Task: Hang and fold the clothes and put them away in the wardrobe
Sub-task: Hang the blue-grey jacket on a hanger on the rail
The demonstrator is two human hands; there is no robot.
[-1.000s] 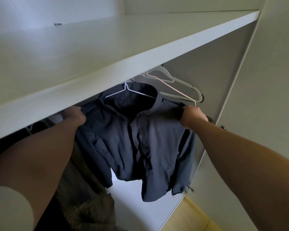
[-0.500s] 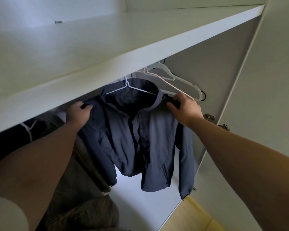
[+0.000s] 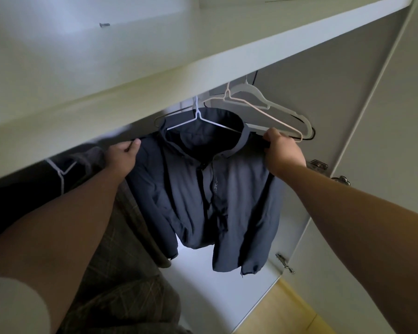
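Head view: navy fabric jacket (image 3: 227, 189) on white wire hanger (image 3: 198, 116), shoulders spanning 9-to-3 o'clock; left hand (image 3: 121, 156) grips the 9 end, right hand (image 3: 285, 153) the 3 end; equally near.

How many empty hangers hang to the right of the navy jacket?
3: a pale pink hanger in front, a white hanger just behind it, and a black hanger showing only as an edge behind both. The shelf may hide more.
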